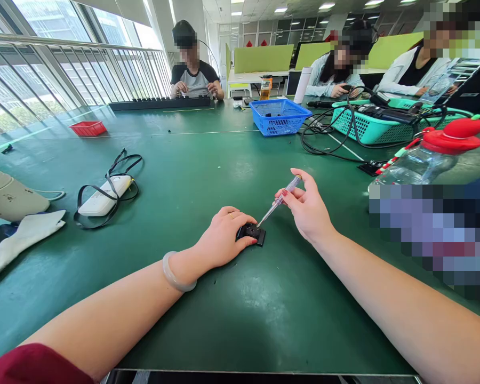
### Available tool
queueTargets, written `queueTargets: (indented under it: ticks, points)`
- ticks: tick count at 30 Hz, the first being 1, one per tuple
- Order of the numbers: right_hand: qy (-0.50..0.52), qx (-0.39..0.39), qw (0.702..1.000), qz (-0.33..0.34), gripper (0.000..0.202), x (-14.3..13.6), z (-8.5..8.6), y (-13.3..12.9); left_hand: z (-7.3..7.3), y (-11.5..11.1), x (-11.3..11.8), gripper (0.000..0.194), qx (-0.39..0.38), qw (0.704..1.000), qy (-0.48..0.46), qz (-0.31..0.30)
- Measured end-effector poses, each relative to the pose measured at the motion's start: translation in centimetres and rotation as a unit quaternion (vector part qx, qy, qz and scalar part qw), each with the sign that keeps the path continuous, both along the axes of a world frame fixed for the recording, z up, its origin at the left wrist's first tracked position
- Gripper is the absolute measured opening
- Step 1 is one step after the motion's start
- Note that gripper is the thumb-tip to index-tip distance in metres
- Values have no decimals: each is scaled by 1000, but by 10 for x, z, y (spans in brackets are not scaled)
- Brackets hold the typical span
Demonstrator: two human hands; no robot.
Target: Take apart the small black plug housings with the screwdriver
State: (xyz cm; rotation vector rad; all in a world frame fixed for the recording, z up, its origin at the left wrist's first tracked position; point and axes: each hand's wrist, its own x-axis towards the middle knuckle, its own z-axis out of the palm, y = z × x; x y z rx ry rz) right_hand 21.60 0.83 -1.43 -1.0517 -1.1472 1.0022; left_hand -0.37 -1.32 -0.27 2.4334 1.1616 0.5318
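Observation:
A small black part [260, 236] lies on the green table [208, 320], in front of me. My left hand [226, 237] is closed around its left side, thumb at the near edge and fingers over the far edge. In my right hand [307, 205] is a thin screwdriver [269, 212] with a clear handle, held tilted between thumb and fingers. The tip of the screwdriver meets the top of the black part; the exact spot is too small to make out.
A white device [104, 198] with a black strap lies left. Farther back are a red tray [88, 128], a blue basket [280, 127] and a teal basket [356, 132] with cables. A red-lidded bottle [428, 160] stands right. Several people sit across the table.

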Motion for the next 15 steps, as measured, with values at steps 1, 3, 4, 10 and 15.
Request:
queueTargets:
  ticks: [1, 3, 4, 10, 15]
  points:
    - [-1, 3, 1000, -2, 61, 0, 1, 0, 0, 0, 0, 28, -1, 1000, -1, 1]
    - [-5, 11, 1000, -1, 62, 0, 2, 0, 1, 0, 0, 27, -1, 1000, -3, 0]
    - [-10, 14, 1000, 0, 62, 0, 2, 0, 1, 0, 0, 27, -1, 1000, -3, 0]
    - [0, -1, 1000, 14, 60, -1, -2, 0, 1, 0, 1, 26, -3, 1000, 2, 3]
    - [28, -23, 998, 57, 56, -5, -2, -3, 1, 0, 1, 28, 1, 1000, 1, 8]
